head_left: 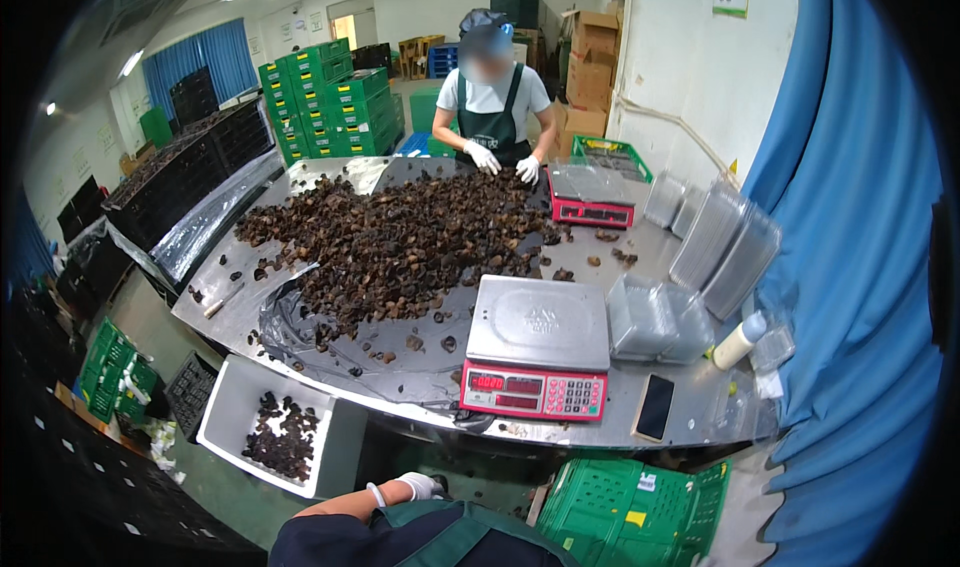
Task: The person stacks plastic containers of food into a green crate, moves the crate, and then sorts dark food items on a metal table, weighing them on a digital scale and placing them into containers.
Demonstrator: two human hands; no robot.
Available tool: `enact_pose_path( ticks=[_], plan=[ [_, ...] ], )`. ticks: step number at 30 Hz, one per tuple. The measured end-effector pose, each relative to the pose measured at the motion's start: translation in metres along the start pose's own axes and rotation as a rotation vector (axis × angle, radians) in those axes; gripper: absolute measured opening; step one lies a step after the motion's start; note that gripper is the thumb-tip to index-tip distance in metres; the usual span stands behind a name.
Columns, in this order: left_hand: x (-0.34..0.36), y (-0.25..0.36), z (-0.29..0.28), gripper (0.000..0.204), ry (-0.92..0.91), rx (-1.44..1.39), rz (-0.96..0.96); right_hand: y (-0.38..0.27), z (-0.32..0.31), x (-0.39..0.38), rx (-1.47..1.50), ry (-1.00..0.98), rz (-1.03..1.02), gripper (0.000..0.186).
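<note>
A packing workroom. Beyond the white-gloved left hand (420, 486) stand a square-topped, red-and-silver scale (540, 332) and rectangular green plastic crates (315, 107).

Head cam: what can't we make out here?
All in the head view:
Left hand: grip too small to read.
Right hand: not visible; whether blocked or outside the frame, can't tell.
Metal table beneath the dark heap: covered by it.
Near green crate: lower end cut off by bottom edge.
</note>
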State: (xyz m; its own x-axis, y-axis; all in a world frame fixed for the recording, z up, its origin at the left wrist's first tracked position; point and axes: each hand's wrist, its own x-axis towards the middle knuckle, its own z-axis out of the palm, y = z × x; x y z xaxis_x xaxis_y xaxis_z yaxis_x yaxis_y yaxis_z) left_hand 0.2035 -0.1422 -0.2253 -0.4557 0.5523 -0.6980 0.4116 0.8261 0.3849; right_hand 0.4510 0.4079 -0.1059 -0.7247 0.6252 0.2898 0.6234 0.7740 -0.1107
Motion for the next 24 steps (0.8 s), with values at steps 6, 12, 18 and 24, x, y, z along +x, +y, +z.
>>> enact_pose_path(
  ticks=[6,12,18,24],
  plan=[
    [0.018,0.066,-0.092,0.053,0.254,-0.117,0.261,-0.068,0.080,-0.038,0.141,-0.381,-0.095,0.029],
    [0.022,0.149,-0.176,0.048,0.278,-0.186,0.645,-0.094,0.062,-0.067,0.287,-0.541,0.088,0.038],
    [0.073,0.273,-0.163,0.040,0.628,-0.063,1.239,-0.105,0.058,-0.060,0.219,-0.631,0.035,0.045],
    [0.077,0.313,-0.146,0.041,0.806,0.149,1.697,-0.147,0.067,-0.022,0.313,-0.645,-0.021,0.038]
  ],
)
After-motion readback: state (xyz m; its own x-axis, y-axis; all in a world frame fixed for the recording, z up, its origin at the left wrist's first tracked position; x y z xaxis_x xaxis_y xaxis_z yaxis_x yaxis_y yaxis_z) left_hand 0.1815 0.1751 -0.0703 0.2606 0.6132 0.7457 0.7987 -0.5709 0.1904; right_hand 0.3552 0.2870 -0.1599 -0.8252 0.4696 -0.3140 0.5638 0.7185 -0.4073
